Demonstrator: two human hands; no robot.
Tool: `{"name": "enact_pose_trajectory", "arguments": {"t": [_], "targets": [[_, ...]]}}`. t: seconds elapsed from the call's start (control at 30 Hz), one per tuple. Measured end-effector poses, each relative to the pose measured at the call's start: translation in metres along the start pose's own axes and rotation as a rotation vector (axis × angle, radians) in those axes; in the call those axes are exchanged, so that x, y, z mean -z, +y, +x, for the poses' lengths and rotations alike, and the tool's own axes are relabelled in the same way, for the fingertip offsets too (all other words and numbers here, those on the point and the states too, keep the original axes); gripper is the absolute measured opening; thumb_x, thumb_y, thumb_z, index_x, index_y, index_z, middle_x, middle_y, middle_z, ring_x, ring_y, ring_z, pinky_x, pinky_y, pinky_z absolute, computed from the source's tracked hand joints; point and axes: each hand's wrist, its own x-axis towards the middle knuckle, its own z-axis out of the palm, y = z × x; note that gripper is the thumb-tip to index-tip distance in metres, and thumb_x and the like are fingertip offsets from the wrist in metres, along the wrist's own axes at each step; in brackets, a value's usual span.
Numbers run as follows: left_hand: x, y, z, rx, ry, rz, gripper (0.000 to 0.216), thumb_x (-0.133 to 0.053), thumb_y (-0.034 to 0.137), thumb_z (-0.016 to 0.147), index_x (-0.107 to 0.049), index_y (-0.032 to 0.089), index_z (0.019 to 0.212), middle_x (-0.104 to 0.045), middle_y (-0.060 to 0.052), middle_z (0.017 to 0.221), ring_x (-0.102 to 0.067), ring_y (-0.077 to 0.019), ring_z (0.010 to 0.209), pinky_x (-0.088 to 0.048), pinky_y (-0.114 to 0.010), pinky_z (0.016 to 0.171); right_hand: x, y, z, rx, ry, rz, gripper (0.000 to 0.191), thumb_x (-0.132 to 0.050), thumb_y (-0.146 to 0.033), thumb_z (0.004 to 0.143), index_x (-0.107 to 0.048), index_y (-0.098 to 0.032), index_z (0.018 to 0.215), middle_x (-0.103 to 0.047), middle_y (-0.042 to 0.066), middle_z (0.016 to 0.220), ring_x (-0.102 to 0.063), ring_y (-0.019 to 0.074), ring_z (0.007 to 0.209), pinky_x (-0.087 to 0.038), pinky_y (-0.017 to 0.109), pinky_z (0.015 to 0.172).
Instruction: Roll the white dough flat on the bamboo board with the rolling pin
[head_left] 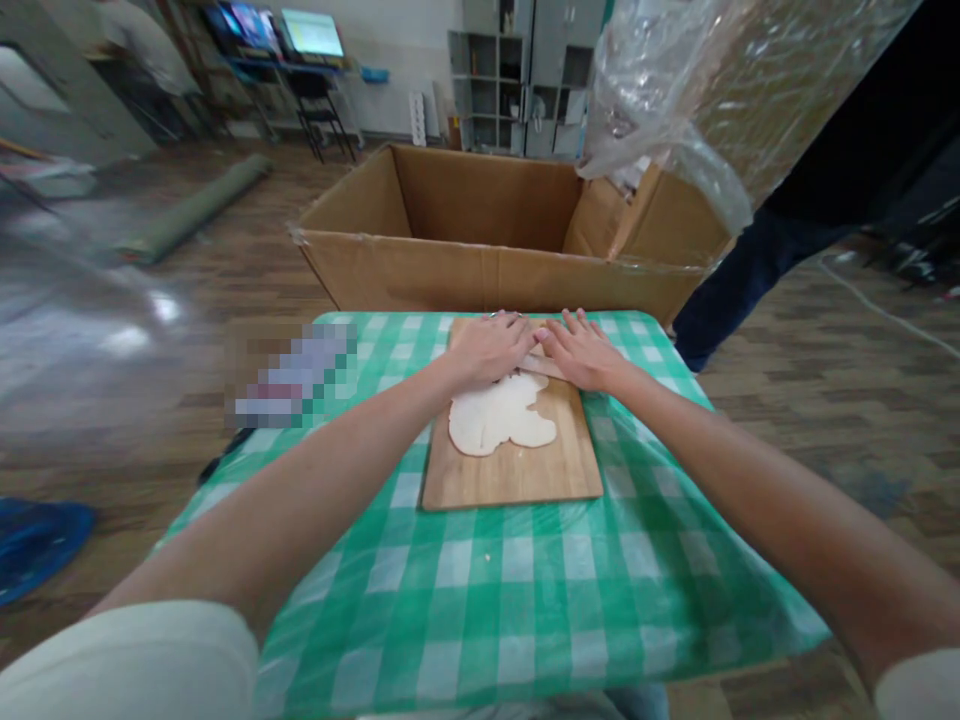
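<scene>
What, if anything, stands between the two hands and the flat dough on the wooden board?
What looks like a rolling pin shows between the left hand and right hand, at the far side of the dough. Nothing else visible intervenes; the palms hide what lies beneath.

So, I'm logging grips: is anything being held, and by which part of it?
No closed grip shows: left hand and right hand lie spread over the rolling pin, either side of its visible stretch; contact beneath is hidden.
</scene>
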Motion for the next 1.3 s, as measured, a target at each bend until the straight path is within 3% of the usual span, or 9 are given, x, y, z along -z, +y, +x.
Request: {"name": "enact_pose_trajectory", "arguments": {"t": [0.2, 0.3, 0.43, 0.53, 0.63, 0.73, 0.9, 1.07, 1.3], "targets": [[-0.003, -0.006, 0.013, 0.120, -0.007, -0.068, 0.045, -0.040, 0.028, 0.108, -0.052, 0.019, 0.150, -0.051, -0.015, 0.159, -0.047, -0.0331, 0.148, -0.049, -0.050, 0.111, 0.010, -0.009, 0.000, -0.016, 0.117, -0.058, 0.080, -0.011, -0.064, 0.109, -0.054, -0.012, 0.152, -0.044, 0.021, 0.164, -0.030, 0.0365, 0.158, -0.026, 0.055, 0.126], [0.003, -0.005, 0.007, 0.292, 0.122, -0.251, 0.044, -0.030, 0.032, 0.111, -0.053, 0.020, 0.147, -0.059, -0.012, 0.153, -0.054, -0.0250, 0.144, -0.047, -0.042, 0.115, 0.011, -0.024, -0.013, 0.036, 0.145, -0.073, 0.074, -0.015, -0.064, 0.110, -0.057, -0.015, 0.145, -0.055, 0.019, 0.153, -0.041, 0.0343, 0.151, -0.034, 0.052, 0.121], [0.022, 0.001, -0.034, 0.412, 0.436, -0.411, 0.045, -0.040, 0.034, 0.107, -0.051, 0.013, 0.145, -0.061, -0.015, 0.148, -0.056, -0.0229, 0.140, -0.044, -0.039, 0.120, 0.006, -0.039, -0.036, -0.055, 0.233, -0.067, 0.072, -0.023, -0.067, 0.108, -0.052, -0.015, 0.149, -0.060, 0.020, 0.141, -0.055, 0.0356, 0.133, -0.043, 0.049, 0.110], [0.036, 0.005, -0.081, 0.434, 0.530, -0.372, 0.044, -0.050, 0.033, 0.100, -0.053, 0.014, 0.140, -0.064, -0.015, 0.140, -0.060, -0.0252, 0.135, -0.048, -0.043, 0.117, -0.001, -0.042, -0.048, -0.139, 0.269, -0.050, 0.070, -0.031, -0.066, 0.107, -0.050, -0.014, 0.149, -0.062, 0.021, 0.134, -0.058, 0.0359, 0.126, -0.046, 0.047, 0.105], [0.044, 0.008, -0.117, 0.450, 0.376, -0.379, 0.035, -0.055, 0.036, 0.096, -0.062, 0.018, 0.126, -0.070, -0.012, 0.126, -0.067, -0.0262, 0.121, -0.054, -0.044, 0.108, -0.004, -0.042, -0.050, -0.187, 0.244, -0.048, 0.059, -0.041, -0.060, 0.105, -0.057, -0.015, 0.138, -0.065, 0.020, 0.128, -0.062, 0.0364, 0.120, -0.048, 0.046, 0.100], [0.046, 0.013, -0.127, 0.430, 0.126, -0.376, 0.044, -0.063, 0.044, 0.092, -0.064, 0.018, 0.127, -0.070, -0.013, 0.127, -0.068, -0.0286, 0.117, -0.054, -0.044, 0.105, -0.005, -0.043, -0.048, -0.212, 0.194, -0.043, 0.046, -0.039, -0.052, 0.107, -0.063, -0.017, 0.122, -0.070, 0.019, 0.120, -0.068, 0.0349, 0.109, -0.051, 0.044, 0.089], [0.048, 0.021, -0.100, 0.320, -0.125, -0.316, 0.069, -0.074, 0.070, 0.078, -0.067, 0.020, 0.125, -0.067, -0.016, 0.134, -0.061, -0.0362, 0.127, -0.050, -0.046, 0.106, -0.002, -0.044, -0.049, -0.294, 0.242, -0.029, 0.041, -0.033, -0.048, 0.111, -0.061, -0.019, 0.117, -0.073, 0.018, 0.115, -0.071, 0.0319, 0.098, -0.049, 0.040, 0.077], [0.060, 0.020, -0.063, 0.436, -0.390, -0.313, 0.098, -0.084, 0.081, 0.054, -0.066, 0.017, 0.126, -0.070, -0.017, 0.128, -0.068, -0.0358, 0.114, -0.052, -0.037, 0.087, 0.008, -0.034, -0.058, -0.354, 0.286, -0.036, 0.037, -0.033, -0.048, 0.113, -0.057, -0.020, 0.113, -0.073, 0.013, 0.109, -0.071, 0.0280, 0.093, -0.041, 0.035, 0.069], [0.063, 0.005, -0.057, 0.426, -0.501, -0.355, 0.075, -0.083, 0.081, 0.053, -0.072, 0.021, 0.096, -0.075, -0.005, 0.098, -0.068, -0.0265, 0.089, -0.040, -0.029, 0.068, 0.010, -0.031, -0.062, -0.345, 0.254, 0.007, 0.032, -0.037, -0.046, 0.114, -0.054, -0.020, 0.110, -0.074, 0.011, 0.107, -0.070, 0.0250, 0.091, -0.034, 0.034, 0.066]]}}
